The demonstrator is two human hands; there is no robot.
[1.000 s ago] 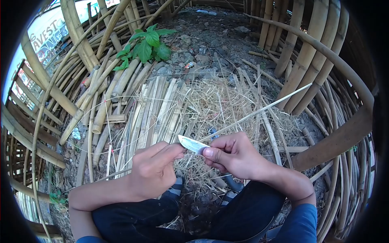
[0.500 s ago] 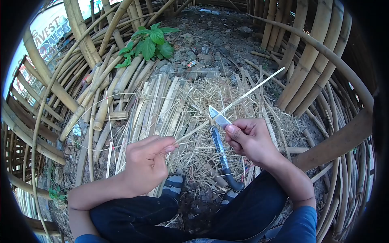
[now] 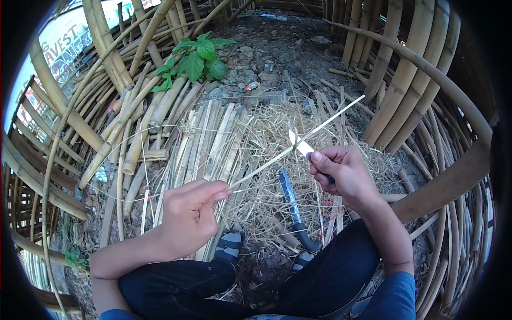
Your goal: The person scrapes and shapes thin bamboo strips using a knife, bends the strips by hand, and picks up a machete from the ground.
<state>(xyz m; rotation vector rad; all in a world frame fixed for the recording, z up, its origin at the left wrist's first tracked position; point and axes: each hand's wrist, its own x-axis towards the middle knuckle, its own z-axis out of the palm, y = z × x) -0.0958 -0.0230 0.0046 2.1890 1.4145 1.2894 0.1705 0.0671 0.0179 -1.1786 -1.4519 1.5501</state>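
Note:
Between my hands runs a thin bamboo strip (image 3: 332, 118), slanting up to the right. My left hand (image 3: 192, 213) pinches its lower end, fingers closed. In my right hand (image 3: 344, 173) is a small knife (image 3: 302, 145) with a dark handle, its blade pointing up and left. The blade crosses the strip and touches it about midway. Below, on a heap of shavings (image 3: 261, 200), lies a larger blade (image 3: 288, 192) with a dark curved handle (image 3: 305, 237). Split bamboo slats (image 3: 205, 138) lie left of the shavings.
Bamboo poles (image 3: 410, 80) stand upright at the right, with a thick curved pole (image 3: 450, 85) arching beside them. More bamboo poles (image 3: 141, 128) are piled at the left. A leafy green plant (image 3: 197, 58) grows behind the slats. Stony ground (image 3: 266, 58) stretches beyond.
My right hand with the knife has moved right and slightly up along the bamboo strip. The strip's far end has dipped a little down and left. My left hand stays nearly in place.

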